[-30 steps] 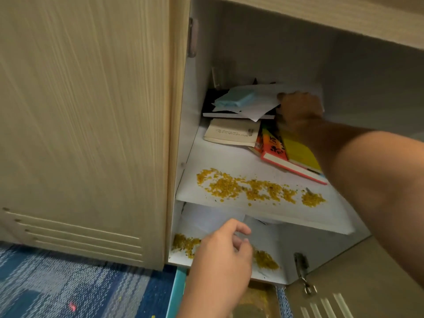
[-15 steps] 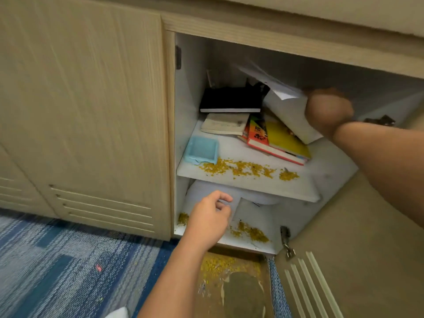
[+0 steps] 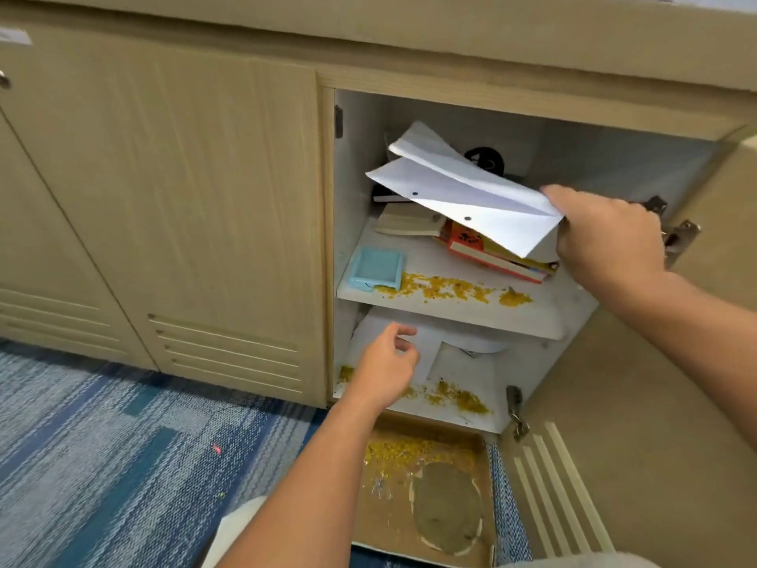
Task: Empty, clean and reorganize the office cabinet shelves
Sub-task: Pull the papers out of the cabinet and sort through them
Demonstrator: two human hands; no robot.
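A closed door (image 3: pixel 196 207) fills the left of the view, above blue carpet (image 3: pixel 102 436). Just right of it the cabinet (image 3: pixel 532 96) stands open with two white shelves. A light blue tray (image 3: pixel 377 267) sits at the left front of the upper shelf (image 3: pixel 450 311), touching a band of yellow crumbs (image 3: pixel 446 286) strewn along the shelf's front edge. Behind the tray lies a cream book (image 3: pixel 407 221), and to its right a red book (image 3: pixel 487 250) lies tilted over a yellow one (image 3: pixel 532 262). A black round object (image 3: pixel 487 157) shows at the back, too hidden to identify. The left hand (image 3: pixel 385 371) hovers before the lower shelf (image 3: pixel 471 407), its grip loose, fingers half curled around nothing, in front of white paper (image 3: pixel 381 325) lying there; more crumbs are scattered along this shelf's front. Below on the floor lies a brown board (image 3: pixel 426 485) with crumbs at its top and a worn oval patch. The right hand (image 3: pixel 606 235) holds a sheaf of white punched papers (image 3: pixel 463 190) in the air above the books, its grip pinching their right corner with the thumb on top. Further right, the open door (image 3: pixel 655 403) shows metal hinges (image 3: pixel 678 235).
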